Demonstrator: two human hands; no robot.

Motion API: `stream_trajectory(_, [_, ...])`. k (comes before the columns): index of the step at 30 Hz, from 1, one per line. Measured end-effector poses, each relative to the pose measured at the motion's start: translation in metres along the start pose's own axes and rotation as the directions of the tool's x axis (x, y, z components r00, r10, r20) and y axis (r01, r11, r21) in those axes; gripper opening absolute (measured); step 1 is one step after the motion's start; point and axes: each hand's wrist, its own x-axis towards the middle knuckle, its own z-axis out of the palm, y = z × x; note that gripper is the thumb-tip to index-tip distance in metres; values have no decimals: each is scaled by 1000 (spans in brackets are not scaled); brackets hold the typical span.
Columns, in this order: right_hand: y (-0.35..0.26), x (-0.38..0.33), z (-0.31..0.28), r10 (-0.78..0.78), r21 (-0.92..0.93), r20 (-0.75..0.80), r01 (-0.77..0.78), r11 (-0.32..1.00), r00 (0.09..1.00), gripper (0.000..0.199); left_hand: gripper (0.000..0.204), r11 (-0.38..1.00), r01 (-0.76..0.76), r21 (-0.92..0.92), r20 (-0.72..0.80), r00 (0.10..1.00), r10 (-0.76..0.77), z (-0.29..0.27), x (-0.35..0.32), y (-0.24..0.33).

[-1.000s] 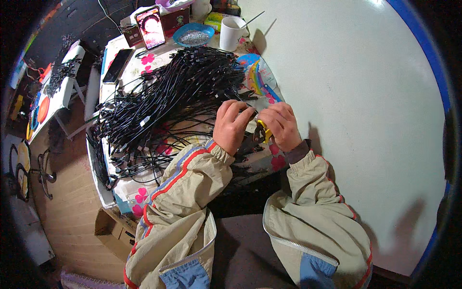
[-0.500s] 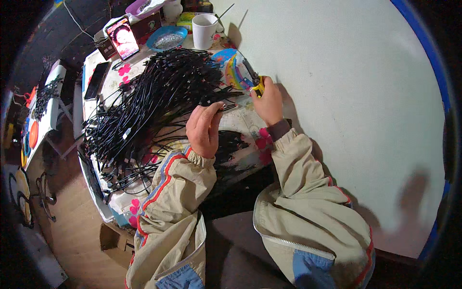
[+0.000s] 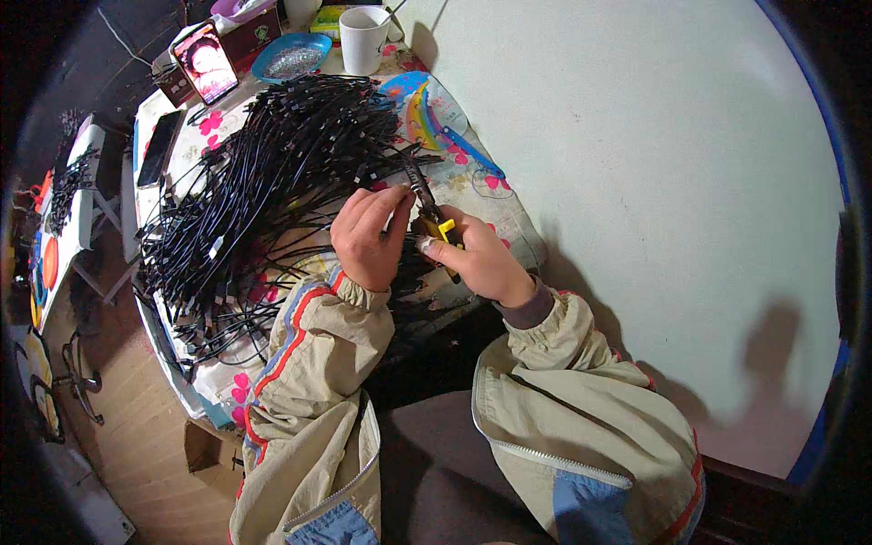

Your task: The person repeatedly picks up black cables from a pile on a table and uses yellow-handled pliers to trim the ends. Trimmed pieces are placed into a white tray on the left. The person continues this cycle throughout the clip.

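Observation:
My left hand point(image 3: 368, 238) is closed in a pinch at the right side of the cable pile. Between its fingertips sits what looks like a black cable's end, mostly hidden, with a small pale tip. My right hand point(image 3: 486, 259) grips yellow-and-black handled pliers point(image 3: 442, 229), thumb along the handle. Their dark jaws point up and away from me, right beside my left fingertips. A large heap of black cables point(image 3: 282, 154) with small connectors spreads over the table to the left. More cables lie under and behind both hands.
The table point(image 3: 509, 218) has a flowered cover and meets a pale wall point(image 3: 654, 182) at right. A blue slim tool point(image 3: 472, 152) lies near that edge. Farther back are a white mug point(image 3: 364, 44), blue dish point(image 3: 291, 60), propped lit phone point(image 3: 205, 65) and dark phone point(image 3: 160, 148).
My right hand has brought the pliers left and nearer, up to my left fingertips. The blue slim tool now shows on the table. The view has shifted slightly.

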Motion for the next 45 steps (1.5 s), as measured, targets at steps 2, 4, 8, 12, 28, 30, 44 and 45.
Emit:
stream_trajectory(2, [3, 1, 4, -56, -86, -53, 52, 995, 997, 29, 18, 1000, -23, 0, -16, 1000, 23, 1, 1, -1])
stream_trajectory(4, [7, 2, 7, -104, -149, -83, 91, 985, 991, 29, 19, 999, -42, 11, -30, 999, 42, 1, 0, -1])
stream_trajectory(8, [12, 6, 8, -146, -244, -119, 114, 963, 982, 30, 20, 996, -76, 47, -43, 996, 78, 2, -1, -2])
stream_trajectory(12, [12, 7, 7, -134, -259, -120, 99, 961, 984, 30, 20, 991, -109, 81, -35, 993, 112, 2, -1, -4])
stream_trajectory(28, [16, 4, -11, -98, -274, -33, 85, 958, 995, 33, 14, 998, 23, -53, 73, 997, -19, 3, -4, -2])
stream_trajectory(30, [15, 4, -12, -119, -342, -24, 104, 934, 993, 36, 13, 994, 34, -102, 86, 996, -25, 4, -4, -2])
stream_trajectory(44, [47, 42, -49, -223, -610, -363, -49, 791, 905, 36, 12, 999, 27, 30, 578, 815, -39, 10, -19, -13])
stream_trajectory(45, [52, 50, -49, -280, -646, -329, 1, 764, 902, 38, 13, 998, 58, 31, 580, 812, -66, 11, -21, -14])
